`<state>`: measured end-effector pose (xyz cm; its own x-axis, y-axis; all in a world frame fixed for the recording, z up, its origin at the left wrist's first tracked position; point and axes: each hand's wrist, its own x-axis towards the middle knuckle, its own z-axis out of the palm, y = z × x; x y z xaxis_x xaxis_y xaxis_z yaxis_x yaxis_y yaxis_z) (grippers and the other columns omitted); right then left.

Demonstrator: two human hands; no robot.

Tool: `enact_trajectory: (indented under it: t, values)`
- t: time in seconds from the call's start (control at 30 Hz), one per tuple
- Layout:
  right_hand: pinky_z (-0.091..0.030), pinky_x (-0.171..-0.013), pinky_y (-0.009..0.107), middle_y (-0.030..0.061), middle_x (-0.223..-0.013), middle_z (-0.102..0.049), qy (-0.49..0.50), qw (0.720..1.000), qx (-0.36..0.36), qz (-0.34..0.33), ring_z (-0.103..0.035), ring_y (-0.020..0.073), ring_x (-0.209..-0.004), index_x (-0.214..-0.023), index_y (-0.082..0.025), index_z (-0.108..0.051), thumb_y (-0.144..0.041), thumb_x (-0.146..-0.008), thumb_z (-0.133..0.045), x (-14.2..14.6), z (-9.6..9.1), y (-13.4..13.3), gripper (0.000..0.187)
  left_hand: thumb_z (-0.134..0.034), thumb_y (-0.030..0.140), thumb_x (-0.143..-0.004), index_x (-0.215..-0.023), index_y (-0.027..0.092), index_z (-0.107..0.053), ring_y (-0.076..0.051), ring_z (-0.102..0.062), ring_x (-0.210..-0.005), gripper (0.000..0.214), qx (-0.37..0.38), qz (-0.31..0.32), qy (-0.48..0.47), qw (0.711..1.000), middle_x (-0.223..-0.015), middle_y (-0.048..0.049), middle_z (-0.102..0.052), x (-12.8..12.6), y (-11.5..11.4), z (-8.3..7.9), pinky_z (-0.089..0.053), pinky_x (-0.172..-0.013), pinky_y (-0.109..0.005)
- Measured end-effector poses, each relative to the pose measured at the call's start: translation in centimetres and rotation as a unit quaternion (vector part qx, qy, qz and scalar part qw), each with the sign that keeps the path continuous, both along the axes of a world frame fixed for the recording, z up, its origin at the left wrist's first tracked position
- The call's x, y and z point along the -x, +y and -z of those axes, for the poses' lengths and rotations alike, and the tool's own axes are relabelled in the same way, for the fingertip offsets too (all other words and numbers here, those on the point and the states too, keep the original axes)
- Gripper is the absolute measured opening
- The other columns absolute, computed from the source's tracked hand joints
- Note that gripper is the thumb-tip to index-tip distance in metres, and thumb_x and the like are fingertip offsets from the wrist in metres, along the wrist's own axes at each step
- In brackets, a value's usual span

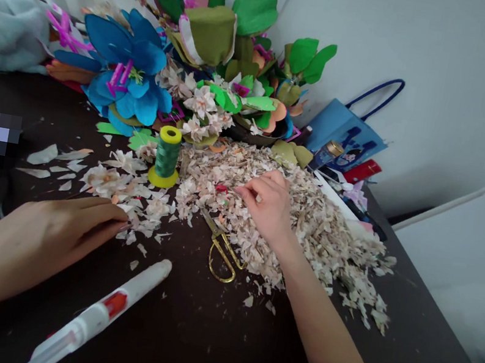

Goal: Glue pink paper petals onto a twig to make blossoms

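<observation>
My left hand (60,231) is low over the dark table. Its fingertips are pressed together at the edge of some small cream flowers and petal pieces (146,215); whatever they grip is hidden. My right hand (270,206) rests over a big heap of cream and brown scraps (329,245), thumb and fingers curled together. Nothing can be made out between them. Below it, at the heap's near edge, lies a pair of gold-handled scissors (222,252). A green thread spool (167,158) with yellow ends stands upright between my hands, farther back.
A white wand-like tool with a red switch (114,304) lies in front. Blue paper-like flowers (124,72) and green leaves (257,4) crowd the back. A blue bag (341,133) and a gold-capped jar (328,154) stand back right; a pale cloth (5,27) lies left.
</observation>
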<state>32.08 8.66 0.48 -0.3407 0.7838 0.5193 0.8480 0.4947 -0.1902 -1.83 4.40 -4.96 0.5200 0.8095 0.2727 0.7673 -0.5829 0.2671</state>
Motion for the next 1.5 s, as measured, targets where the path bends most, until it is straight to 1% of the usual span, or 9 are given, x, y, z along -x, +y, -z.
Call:
enact_trajectory:
  t: [0.13,0.2,0.4,0.57,0.63,0.8,1.0,1.13,1.5]
  values:
    - [-0.036,-0.105,0.051,0.0062,-0.122,-0.062,0.042,0.997,0.037,-0.056,-0.043,0.0253,-0.129,-0.108,-0.026,-0.065,-0.047,-0.095,-0.040,-0.2,-1.0,-0.2,0.035,-0.038,0.049,-0.090,-0.096,0.031,-0.064,-0.022,-0.068,-0.073,0.033,-0.016,-0.003,0.006,1.000,-0.092,0.0013,-0.072,0.1,0.0,0.0,-0.049,-0.064,-0.033]
    - [-0.038,-0.106,0.047,0.0054,-0.130,-0.058,0.105,0.989,0.074,-0.069,-0.044,0.0219,-0.130,-0.112,-0.026,-0.064,-0.048,-0.098,-0.031,-0.2,-1.6,-0.4,0.042,-0.037,0.049,-0.090,-0.096,0.030,-0.064,-0.022,-0.068,-0.073,0.034,-0.020,-0.004,0.007,1.000,-0.092,0.0008,-0.072,0.0,0.0,0.0,-0.050,-0.065,-0.033]
    - [-0.044,-0.100,0.043,0.0062,-0.117,-0.066,0.281,0.943,0.166,-0.071,-0.058,0.0213,-0.115,-0.096,-0.023,-0.072,-0.045,-0.098,-0.032,-0.1,-2.5,-0.8,0.045,-0.037,0.049,-0.090,-0.094,0.031,-0.065,-0.022,-0.068,-0.072,0.033,-0.015,-0.004,0.007,1.000,-0.092,0.0012,-0.072,0.0,0.0,0.1,-0.050,-0.063,-0.032]
    - [-0.051,-0.087,0.039,0.0051,-0.096,-0.071,0.361,0.914,0.180,-0.047,-0.065,0.0196,-0.093,-0.084,-0.020,-0.067,-0.030,-0.082,-0.065,0.1,-1.2,-0.1,0.010,-0.037,0.049,-0.090,-0.095,0.031,-0.065,-0.021,-0.068,-0.072,0.033,-0.016,-0.001,0.005,1.000,-0.092,0.0015,-0.073,0.0,0.1,0.1,-0.049,-0.062,-0.032]
    - [-0.052,-0.078,0.035,0.0026,-0.085,-0.068,0.373,0.913,0.160,-0.037,-0.064,0.0167,-0.081,-0.078,-0.020,-0.060,-0.023,-0.077,-0.068,0.1,-0.4,0.3,0.009,-0.037,0.049,-0.090,-0.094,0.031,-0.064,-0.021,-0.068,-0.072,0.033,-0.013,0.001,0.006,1.000,-0.091,0.0021,-0.073,0.0,0.1,0.1,-0.049,-0.062,-0.032]
    - [-0.050,-0.066,0.032,-0.0030,-0.072,-0.059,0.328,0.935,0.131,-0.017,-0.059,0.0139,-0.065,-0.097,-0.023,-0.054,-0.022,-0.080,-0.063,0.5,0.6,0.3,0.020,-0.036,0.049,-0.091,-0.096,0.032,-0.062,-0.020,-0.068,-0.071,0.032,-0.027,0.002,0.009,1.000,-0.091,0.0028,-0.072,0.0,-0.1,0.1,-0.048,-0.060,-0.031]
    - [-0.045,-0.089,0.045,0.0028,-0.089,-0.060,0.098,0.993,0.068,0.008,-0.057,0.0232,-0.088,-0.138,-0.028,-0.037,-0.022,-0.081,-0.067,0.9,-0.5,-0.5,0.065,-0.035,0.049,-0.091,-0.094,0.031,-0.064,-0.020,-0.068,-0.070,0.034,-0.034,0.003,0.013,0.999,-0.088,0.0028,-0.073,-0.1,0.0,0.1,-0.048,-0.058,-0.032]
    - [-0.044,-0.094,0.049,0.0047,-0.098,-0.059,0.056,0.996,0.071,0.003,-0.055,0.0269,-0.100,-0.143,-0.032,-0.028,-0.021,-0.085,-0.062,0.9,-0.6,-0.6,0.068,-0.036,0.049,-0.090,-0.095,0.032,-0.066,-0.020,-0.068,-0.071,0.034,-0.021,-0.002,0.011,1.000,-0.090,0.0023,-0.073,0.0,0.0,0.2,-0.049,-0.061,-0.031]
    - [-0.039,-0.103,0.053,0.0066,-0.125,-0.056,0.077,0.994,0.077,-0.028,-0.051,0.0290,-0.121,-0.146,-0.035,-0.018,-0.020,-0.085,-0.060,1.0,-0.6,-0.7,0.075,-0.039,0.048,-0.089,-0.097,0.031,-0.067,-0.023,-0.069,-0.077,0.034,0.002,-0.009,0.015,1.000,-0.094,-0.0002,-0.074,0.0,0.0,0.0,-0.051,-0.065,-0.034]
